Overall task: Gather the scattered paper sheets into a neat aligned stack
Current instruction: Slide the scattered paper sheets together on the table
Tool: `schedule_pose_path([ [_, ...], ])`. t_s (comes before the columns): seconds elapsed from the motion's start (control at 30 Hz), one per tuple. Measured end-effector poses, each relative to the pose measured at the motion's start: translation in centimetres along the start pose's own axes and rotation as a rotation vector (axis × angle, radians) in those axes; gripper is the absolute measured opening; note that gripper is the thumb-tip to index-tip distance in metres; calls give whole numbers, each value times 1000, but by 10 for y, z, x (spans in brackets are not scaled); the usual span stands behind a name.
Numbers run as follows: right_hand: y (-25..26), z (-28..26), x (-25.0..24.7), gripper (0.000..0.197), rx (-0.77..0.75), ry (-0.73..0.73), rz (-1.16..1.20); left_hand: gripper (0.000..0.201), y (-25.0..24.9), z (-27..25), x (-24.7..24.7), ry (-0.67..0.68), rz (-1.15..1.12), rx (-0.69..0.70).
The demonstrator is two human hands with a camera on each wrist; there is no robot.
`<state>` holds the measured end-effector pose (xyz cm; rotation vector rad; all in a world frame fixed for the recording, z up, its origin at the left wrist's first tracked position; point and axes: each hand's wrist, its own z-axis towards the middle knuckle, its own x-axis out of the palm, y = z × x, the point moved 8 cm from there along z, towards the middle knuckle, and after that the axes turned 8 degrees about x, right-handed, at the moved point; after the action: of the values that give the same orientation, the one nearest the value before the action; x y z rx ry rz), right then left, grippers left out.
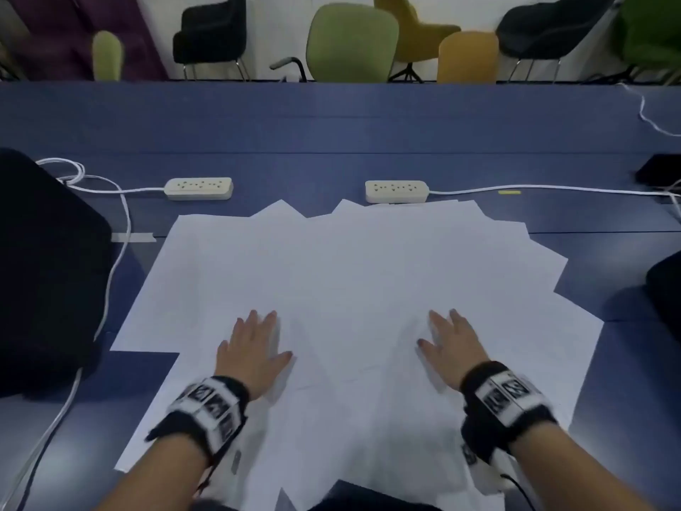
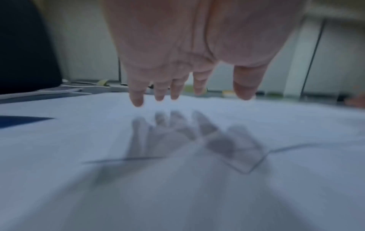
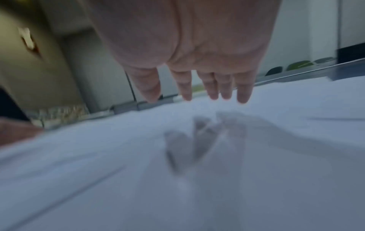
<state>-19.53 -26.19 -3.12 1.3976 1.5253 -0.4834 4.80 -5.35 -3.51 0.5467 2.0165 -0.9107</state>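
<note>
Several white paper sheets (image 1: 346, 274) lie fanned and overlapping across the blue table (image 1: 331, 119), their corners sticking out at many angles. My left hand (image 1: 254, 348) is palm down over the near left part of the spread, fingers straight and apart. My right hand (image 1: 449, 344) mirrors it over the near right part. In the left wrist view the left hand (image 2: 189, 87) hovers a little above the paper (image 2: 177, 187), casting a shadow. The right wrist view shows the right hand (image 3: 199, 87) likewise just above the sheets (image 3: 177, 187). Neither hand holds anything.
Two white power strips (image 1: 199, 188) (image 1: 397, 191) with cables lie just beyond the paper. A black bag (image 1: 44, 274) sits at the left and a dark object (image 1: 667, 289) at the right edge. Chairs (image 1: 352, 42) stand behind the table.
</note>
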Motion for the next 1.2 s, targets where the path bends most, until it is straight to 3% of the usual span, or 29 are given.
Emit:
schedule_pose_path([
  [0.07,12,4,20,62,61,100,-144,77,-5,8,15,140,142,-82],
  [0.13,27,-2,37,64,34,164,-218,79,-17,8,25,209,189,-72],
  [0.33,47,-29,63,60,-198,209,-271,101,-21,-6,43,252,239,49],
  [0.4,47,-32,56,74,-273,188,-215,98,-17,-3,34,188,158,70],
  [0.43,41,-27,44,83,-252,125,-178,90,-12,0,25,119,92,53],
  [0.5,14,-7,18,76,-60,-17,-156,80,0,6,11,13,-6,-44],
  [0.57,-13,6,12,65,171,25,-159,80,1,10,15,27,9,-118],
  [0.6,-16,9,16,66,205,76,-180,80,-5,13,21,61,33,-117],
  [0.67,-8,10,27,72,142,118,-230,80,-28,17,37,117,60,-58],
  [0.77,15,-6,45,94,-78,155,-300,85,-54,15,54,137,50,-11],
  [0.87,25,-19,51,96,-220,200,-267,89,-50,12,36,-12,-15,-39],
  [0.93,9,-4,28,97,-102,72,-184,85,-39,13,12,-174,-181,-94],
  [1.0,-23,18,-4,81,159,-82,-83,80,-28,18,-2,-255,-333,-170],
  [1.07,-47,31,-18,77,374,-56,19,78,-26,25,-5,-258,-439,-213],
  [1.13,-48,36,-13,77,413,18,16,76,-30,31,-3,-251,-552,-238],
  [1.2,-28,34,0,74,275,59,-90,76,-37,33,0,-249,-596,-245],
])
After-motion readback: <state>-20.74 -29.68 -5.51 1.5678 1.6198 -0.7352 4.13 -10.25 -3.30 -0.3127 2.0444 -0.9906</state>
